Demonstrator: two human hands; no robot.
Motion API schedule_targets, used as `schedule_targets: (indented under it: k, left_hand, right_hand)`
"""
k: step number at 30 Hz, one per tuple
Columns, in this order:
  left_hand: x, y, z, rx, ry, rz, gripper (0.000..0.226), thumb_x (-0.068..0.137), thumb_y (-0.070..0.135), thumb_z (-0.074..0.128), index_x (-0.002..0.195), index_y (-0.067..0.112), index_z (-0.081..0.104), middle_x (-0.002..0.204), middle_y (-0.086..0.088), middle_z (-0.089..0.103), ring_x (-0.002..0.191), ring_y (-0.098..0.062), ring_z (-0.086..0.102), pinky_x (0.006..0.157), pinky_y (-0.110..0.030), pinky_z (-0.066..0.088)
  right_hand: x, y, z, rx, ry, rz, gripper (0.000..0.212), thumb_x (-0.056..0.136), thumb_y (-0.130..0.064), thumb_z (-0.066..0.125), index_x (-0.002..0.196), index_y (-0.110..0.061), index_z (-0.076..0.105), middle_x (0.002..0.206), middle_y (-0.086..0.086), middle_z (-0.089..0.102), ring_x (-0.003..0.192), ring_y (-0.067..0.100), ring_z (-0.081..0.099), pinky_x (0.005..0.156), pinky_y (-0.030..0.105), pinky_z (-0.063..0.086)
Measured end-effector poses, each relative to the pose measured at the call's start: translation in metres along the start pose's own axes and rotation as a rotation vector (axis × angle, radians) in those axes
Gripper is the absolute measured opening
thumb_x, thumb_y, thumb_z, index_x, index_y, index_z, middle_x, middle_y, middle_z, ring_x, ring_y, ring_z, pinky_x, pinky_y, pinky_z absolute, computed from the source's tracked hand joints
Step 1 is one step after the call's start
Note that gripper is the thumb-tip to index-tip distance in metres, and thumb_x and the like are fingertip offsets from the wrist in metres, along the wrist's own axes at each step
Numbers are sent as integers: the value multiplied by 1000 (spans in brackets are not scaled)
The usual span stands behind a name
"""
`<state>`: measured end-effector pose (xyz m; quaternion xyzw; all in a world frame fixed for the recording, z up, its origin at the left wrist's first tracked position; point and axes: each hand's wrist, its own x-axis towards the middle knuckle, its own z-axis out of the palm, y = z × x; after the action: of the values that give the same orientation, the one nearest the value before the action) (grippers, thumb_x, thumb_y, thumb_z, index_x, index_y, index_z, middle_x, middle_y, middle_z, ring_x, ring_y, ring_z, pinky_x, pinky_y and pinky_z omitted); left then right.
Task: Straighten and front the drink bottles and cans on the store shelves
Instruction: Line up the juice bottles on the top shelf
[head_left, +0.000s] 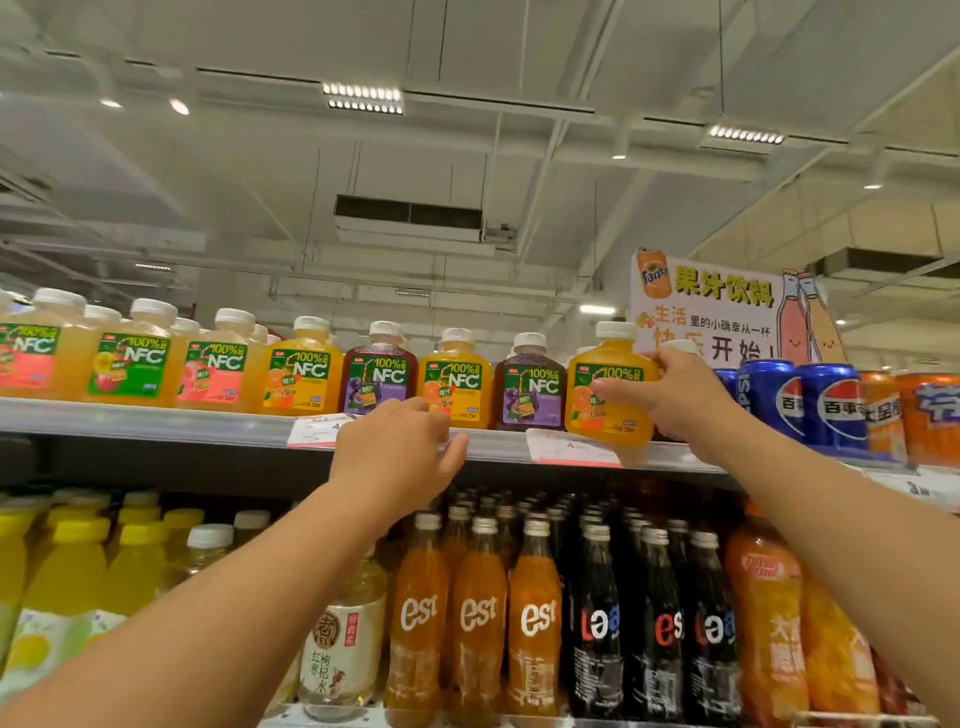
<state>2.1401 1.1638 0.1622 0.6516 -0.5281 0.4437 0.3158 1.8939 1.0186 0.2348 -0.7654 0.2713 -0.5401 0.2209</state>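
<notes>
**Orange juice bottle held at the shelf edge**

An orange juice bottle (608, 395) is held by the right hand (670, 392) at the front edge of the top shelf (156, 418), fingers wrapped around it. The left hand (397, 452) is kept loose and wide below another orange bottle (456, 382), holding nothing. Blue cans (810, 405) are seen just beside.

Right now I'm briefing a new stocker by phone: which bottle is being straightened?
Look at the top shelf, the row of NFC juice bottles left of the blue Pepsi cans. The right hand grips the orange juice bottle at the row's right end. It alone sticks out past the shelf edge.
</notes>
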Motion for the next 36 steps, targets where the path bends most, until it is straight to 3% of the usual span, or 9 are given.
schedule_targets:
  k: [3,5,8,11,14,18,25,30,36]
  left_hand:
    - [14,-9,-8,-83,-53,-43,31,91,54,49,107,30,60,97,11,61,84,-9,55,64,-28,50]
    - [29,-21,-14,-192,0,-120,30,90,44,57,113,24,58,105,5,61,91,-13,55,72,-31,51]
    - [59,-42,-20,-169,79,-160,49,86,34,62,130,17,50,126,-4,52,114,-22,47,91,-38,45]
    - [84,-58,-19,-4,-46,-209,71,83,45,64,142,15,38,143,-8,44,129,-29,38,102,-46,38]
    - [94,-64,-5,95,-177,-324,87,76,67,62,139,13,38,136,-11,51,127,-33,43,102,-52,36]
    - [92,-58,15,106,-115,-376,108,68,77,63,144,8,31,139,-15,49,130,-37,39,103,-53,33]
    - [84,-55,10,-65,65,-392,110,58,63,82,139,7,34,130,-15,46,119,-33,42,97,-47,41]
    - [61,-58,9,-368,212,-277,102,58,42,90,137,20,28,129,-11,33,115,-22,35,99,-35,35]
    - [47,-65,1,-431,16,-164,87,72,12,84,140,21,31,131,-6,42,121,-21,43,95,-28,35]
  right_hand:
    - [-12,11,10,91,28,-59,73,41,-65,80,103,-35,56,103,-6,68,88,13,67,65,31,56]
    - [-16,20,15,141,44,-77,72,42,-68,79,103,-35,59,101,-7,70,90,17,68,74,41,58]
    - [-17,25,19,147,55,-89,66,47,-70,77,102,-36,62,98,-9,71,90,18,68,78,46,58]
    - [-20,24,19,135,39,-112,62,47,-73,74,98,-40,62,94,-13,71,87,13,68,67,33,55]
    - [-20,24,18,135,43,-125,57,50,-71,73,96,-41,62,93,-14,71,86,10,68,66,30,55]
    - [-18,26,20,127,45,-125,60,48,-74,72,97,-40,61,93,-15,71,86,8,68,67,28,54]
    - [-15,30,21,132,41,-156,65,48,-77,71,101,-43,60,96,-16,71,89,7,68,68,29,53]
    - [-14,32,19,180,53,-154,67,47,-71,76,102,-40,54,103,-10,69,94,14,68,80,43,58]
    - [-14,33,20,162,61,-175,66,54,-71,74,107,-39,53,102,-11,68,94,13,66,78,39,58]
